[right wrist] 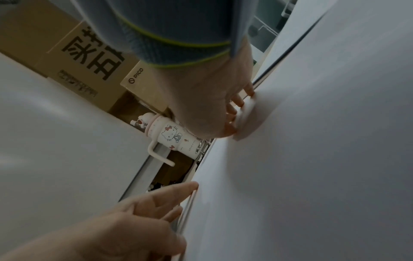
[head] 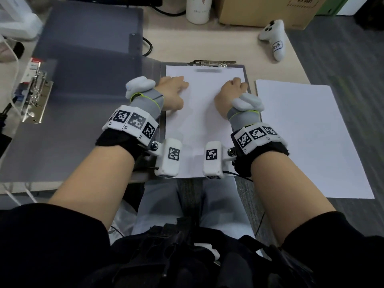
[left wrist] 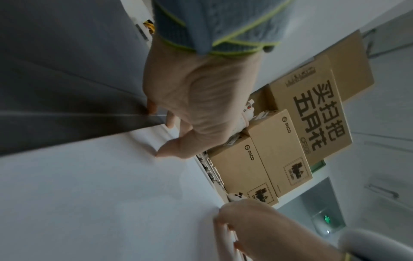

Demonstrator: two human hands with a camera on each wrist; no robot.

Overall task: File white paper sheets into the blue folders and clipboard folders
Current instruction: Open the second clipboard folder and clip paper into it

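A grey clipboard folder (head: 158,84) lies open before me, its metal clip (head: 212,63) at the far end. A white paper sheet (head: 203,129) lies on its board. My left hand (head: 172,90) rests at the sheet's upper left, with fairly straight fingers (right wrist: 178,190) touching the left edge and the thumb (left wrist: 163,151) pressing on top. My right hand (head: 232,90) is at the upper right edge; its curled fingertips (right wrist: 230,128) hold that edge, which bends up there. The sheet's top end lies just short of the clip.
A stack of white paper (head: 307,138) lies to the right of the folder. An open grey ring binder (head: 83,80) with a metal mechanism (head: 35,96) lies on the left. A white bottle (head: 198,9), a cardboard box (head: 270,11) and a white controller (head: 274,38) stand behind.
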